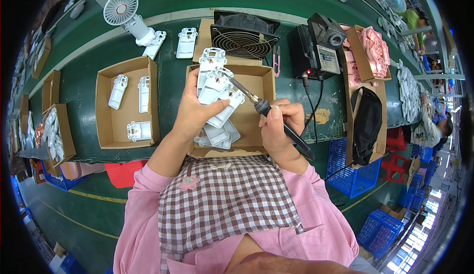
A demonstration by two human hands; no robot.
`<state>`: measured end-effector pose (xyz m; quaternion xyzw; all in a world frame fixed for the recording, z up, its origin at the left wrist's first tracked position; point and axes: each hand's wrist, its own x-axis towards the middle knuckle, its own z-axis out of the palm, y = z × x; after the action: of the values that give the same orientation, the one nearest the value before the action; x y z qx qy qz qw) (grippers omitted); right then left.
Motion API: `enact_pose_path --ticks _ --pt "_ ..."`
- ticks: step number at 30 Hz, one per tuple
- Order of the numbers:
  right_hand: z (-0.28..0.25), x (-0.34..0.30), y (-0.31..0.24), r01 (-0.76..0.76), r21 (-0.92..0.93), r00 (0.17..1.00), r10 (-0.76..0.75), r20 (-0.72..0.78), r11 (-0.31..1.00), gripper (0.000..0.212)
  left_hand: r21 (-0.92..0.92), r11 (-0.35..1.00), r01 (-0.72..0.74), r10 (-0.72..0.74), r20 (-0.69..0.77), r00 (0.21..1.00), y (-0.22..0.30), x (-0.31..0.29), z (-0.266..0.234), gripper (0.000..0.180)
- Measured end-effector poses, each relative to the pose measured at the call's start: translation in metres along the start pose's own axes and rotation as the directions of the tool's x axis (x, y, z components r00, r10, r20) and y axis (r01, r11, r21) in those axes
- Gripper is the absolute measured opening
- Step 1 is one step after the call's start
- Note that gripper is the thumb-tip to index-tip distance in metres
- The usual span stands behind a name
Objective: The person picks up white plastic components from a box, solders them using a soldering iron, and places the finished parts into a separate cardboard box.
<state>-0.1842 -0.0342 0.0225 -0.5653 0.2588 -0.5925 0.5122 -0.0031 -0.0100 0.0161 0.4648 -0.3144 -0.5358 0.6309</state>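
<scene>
My left hand (200,106) is closed round several white plastic housings (216,84), fanned out one over another, with small copper-coloured bits near their upper ends. In my right hand (282,126) is a soldering iron (263,107) with a black handle, its metal tip slanting up and left to the housings. Whether the tip touches them I cannot tell. Below both hands lies a cardboard box (259,138); more white housings (220,135) rest inside it, partly covered by those in my hand.
A black fan (244,34) stands behind the box, with a black soldering station (316,52) to its right. Pink parts (373,52) fill a box at far right, near a black bag (366,123). Leftward are another cardboard box (127,69) with white housings and a small white fan (129,19).
</scene>
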Motion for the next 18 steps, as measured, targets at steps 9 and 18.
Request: enact_pose_path --ticks 9,18 --pt "0.0050 0.0027 0.0005 -0.082 -0.148 0.996 0.077 -0.039 0.986 0.012 0.019 0.998 -0.064 0.066 -0.114 0.991 -0.0013 -0.0007 -0.0028 0.036" --pt "0.0059 0.0061 0.0029 -0.068 -0.226 0.998 0.065 -0.021 0.972 0.014 0.169 0.977 -0.131 0.158 -0.158 0.975 -0.0004 -0.0026 -0.0009 0.033"
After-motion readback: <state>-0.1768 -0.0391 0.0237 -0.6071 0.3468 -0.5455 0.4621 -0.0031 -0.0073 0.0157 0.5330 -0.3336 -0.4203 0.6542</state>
